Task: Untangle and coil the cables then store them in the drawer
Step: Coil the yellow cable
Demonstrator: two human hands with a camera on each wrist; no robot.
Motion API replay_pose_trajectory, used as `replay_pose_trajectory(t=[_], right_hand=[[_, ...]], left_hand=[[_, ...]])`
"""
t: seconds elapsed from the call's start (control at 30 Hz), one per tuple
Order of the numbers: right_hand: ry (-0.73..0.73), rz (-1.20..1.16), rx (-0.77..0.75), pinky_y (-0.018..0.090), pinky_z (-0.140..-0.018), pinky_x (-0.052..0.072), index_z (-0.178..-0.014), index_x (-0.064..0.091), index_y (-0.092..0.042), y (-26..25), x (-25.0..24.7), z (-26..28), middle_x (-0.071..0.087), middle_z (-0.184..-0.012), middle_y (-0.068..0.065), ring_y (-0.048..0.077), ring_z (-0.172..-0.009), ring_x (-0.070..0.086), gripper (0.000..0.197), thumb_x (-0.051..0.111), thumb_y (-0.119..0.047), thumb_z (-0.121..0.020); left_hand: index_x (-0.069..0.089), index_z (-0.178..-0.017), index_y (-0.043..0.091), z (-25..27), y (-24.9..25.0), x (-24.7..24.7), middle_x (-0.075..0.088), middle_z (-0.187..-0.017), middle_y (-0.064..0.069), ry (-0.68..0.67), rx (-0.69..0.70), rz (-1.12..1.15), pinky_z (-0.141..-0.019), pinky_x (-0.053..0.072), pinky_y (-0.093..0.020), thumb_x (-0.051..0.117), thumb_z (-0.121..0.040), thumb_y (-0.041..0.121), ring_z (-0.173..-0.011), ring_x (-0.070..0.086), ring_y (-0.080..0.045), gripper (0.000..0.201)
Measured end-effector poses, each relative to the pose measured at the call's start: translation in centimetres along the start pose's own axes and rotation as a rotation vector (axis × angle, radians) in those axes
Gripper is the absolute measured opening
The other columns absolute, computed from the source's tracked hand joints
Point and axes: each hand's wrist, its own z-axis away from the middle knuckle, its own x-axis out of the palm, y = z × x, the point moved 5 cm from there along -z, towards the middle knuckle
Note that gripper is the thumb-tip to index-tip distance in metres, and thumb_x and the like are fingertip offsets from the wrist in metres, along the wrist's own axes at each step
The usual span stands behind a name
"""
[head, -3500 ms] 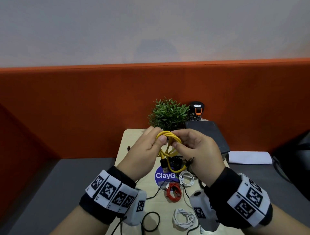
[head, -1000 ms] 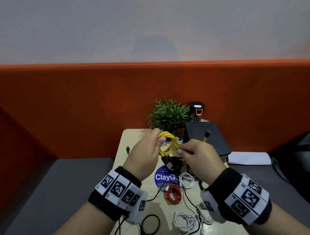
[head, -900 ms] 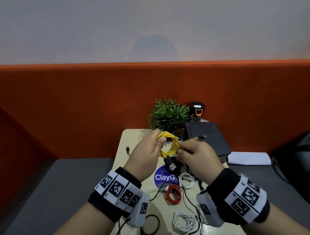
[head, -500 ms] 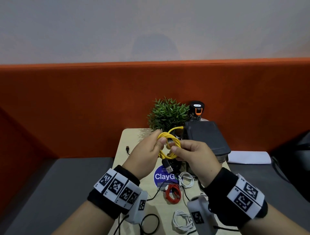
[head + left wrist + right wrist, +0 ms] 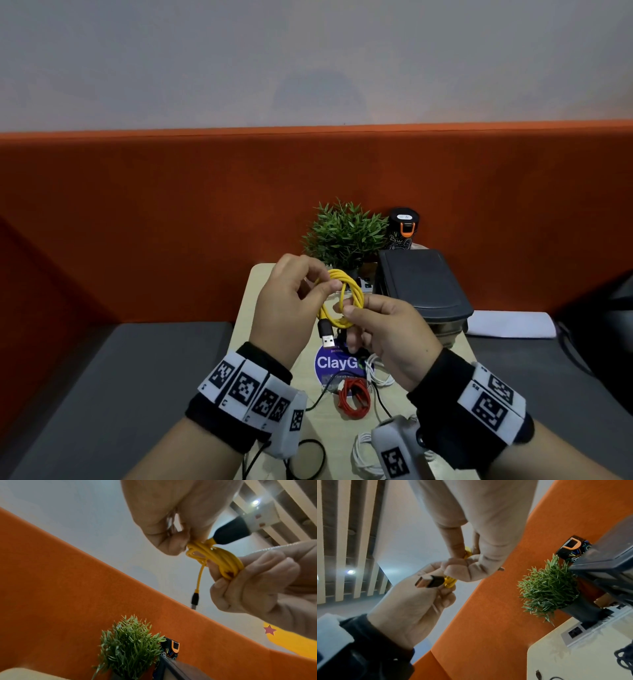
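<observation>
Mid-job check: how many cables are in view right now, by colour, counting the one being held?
yellow cable: 1, held by left hand and right hand
red cable: 1
white cables: 2
black cable: at least 1, other strands partly hidden
Total: at least 5

Both hands are up off the small table (image 5: pixel 251 298), meeting over its middle; left hand (image 5: pixel 287 308) and right hand (image 5: pixel 394 335) close the gap between them with the yellow cable (image 5: pixel 346 301), no way through there. Far edge is blocked: plant (image 5: pixel 346 233) centre, black bottle (image 5: pixel 403 228) just right of it, dark box (image 5: pixel 423 284) filling the back right corner. Near half is littered: red cable (image 5: pixel 354 399), white cables (image 5: pixel 363 455) and black cable (image 5: pixel 308 460) lying close together. Bare tabletop runs along the left strip. Grey bench (image 5: pixel 120 370) on the left is open; orange panel (image 5: pixel 171 212) walls off the back.
</observation>
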Motion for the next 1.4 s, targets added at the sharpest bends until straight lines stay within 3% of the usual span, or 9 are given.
replay_pose_trajectory(t=[0.23,0.47,0.73,0.8,0.9,1.0,1.1,1.23,1.4], right_hand=[[0.057,0.097,-0.077,0.031,-0.055,0.048,-0.083,0.070,-0.009,-0.3,-0.5,-0.2,0.054,-0.067,0.011,0.019,-0.052,0.054,0.013,0.060,-0.008,-0.091],[0.004,0.172,-0.032,0.031,-0.053,0.048,-0.082,0.070,-0.011,-0.8,0.1,0.1,0.059,-0.060,0.010,0.025,-0.052,0.057,0.019,0.056,-0.004,-0.092],[0.086,0.163,-0.020,0.040,-0.056,0.057,-0.087,0.065,0.003,-1.2,-0.3,0.4,0.061,-0.056,0.017,0.031,-0.050,0.063,0.028,0.058,-0.024,-0.093],[0.115,0.129,-0.022,0.040,-0.055,0.058,-0.086,0.066,0.004,-1.6,-0.8,0.3,0.063,-0.065,0.021,0.031,-0.051,0.063,0.030,0.058,-0.024,-0.093],[0.133,0.051,-0.012,0.035,-0.051,0.056,-0.090,0.067,0.004,-1.9,-1.1,0.2,0.065,-0.074,0.022,0.030,-0.051,0.063,0.031,0.055,-0.024,-0.095],[0.139,-0.020,-0.015,0.032,-0.049,0.056,-0.093,0.064,0.006,-2.0,-1.0,0.2,0.064,-0.070,0.019,0.026,-0.050,0.063,0.032,0.051,-0.023,-0.096],[0.149,-0.028,-0.063,0.031,-0.050,0.057,-0.089,0.063,0.003,-2.3,-1.0,0.3,0.064,-0.065,0.016,0.022,-0.049,0.064,0.027,0.050,-0.020,-0.097],[0.164,-0.023,-0.073,0.031,-0.053,0.058,-0.085,0.060,-0.001,-2.1,-0.6,0.2,0.068,-0.068,0.016,0.026,-0.055,0.067,0.023,0.051,-0.019,-0.097],[0.113,-0.043,-0.087,0.036,-0.063,0.060,-0.084,0.056,0.000,-2.0,0.0,0.1,0.070,-0.080,0.024,0.034,-0.069,0.070,0.019,0.054,-0.015,-0.095]], left_hand=[[0.069,-0.088,0.021,0.5,0.4,0.3,0.056,-0.091,0.011,-0.138,0.098,-0.139,-0.069,0.036,-0.006,0.061,-0.090,0.028,-0.091,0.048,0.004,0.011],[0.065,-0.073,0.023,0.2,-0.6,0.8,0.056,-0.085,0.009,-0.226,-0.079,-0.028,-0.058,0.036,-0.009,0.067,-0.086,0.027,-0.074,0.050,0.000,0.014],[0.060,-0.082,0.016,0.6,0.5,1.5,0.057,-0.087,0.009,-0.298,0.047,-0.197,-0.069,0.041,-0.028,0.057,-0.092,0.017,-0.082,0.050,-0.008,0.010],[0.058,-0.090,0.017,0.7,0.7,1.7,0.061,-0.103,0.011,-0.309,0.037,-0.169,-0.072,0.042,-0.029,0.053,-0.095,0.020,-0.095,0.053,-0.010,0.008],[0.048,-0.130,0.017,1.0,0.6,2.1,0.057,-0.119,0.007,-0.327,0.019,-0.105,-0.075,0.045,-0.028,0.045,-0.099,0.025,-0.098,0.055,-0.011,0.032],[0.046,-0.132,0.014,1.2,0.4,2.2,0.054,-0.117,0.015,-0.259,0.040,0.053,-0.085,0.045,-0.025,0.042,-0.098,0.030,-0.107,0.052,-0.001,0.038],[0.058,-0.100,0.012,1.5,0.1,1.7,0.051,-0.135,0.013,-0.095,0.085,0.147,-0.096,0.043,-0.024,0.049,-0.095,0.031,-0.124,0.047,-0.002,0.021],[0.065,-0.088,0.016,1.4,0.1,0.5,0.060,-0.109,0.008,0.120,0.124,0.126,-0.085,0.047,-0.021,0.055,-0.087,0.030,-0.105,0.057,-0.006,0.017],[0.063,-0.095,0.022,1.3,-0.9,0.6,0.067,-0.090,0.016,0.151,-0.021,0.222,-0.071,0.046,-0.013,0.055,-0.095,0.016,-0.086,0.062,-0.001,0.009]])
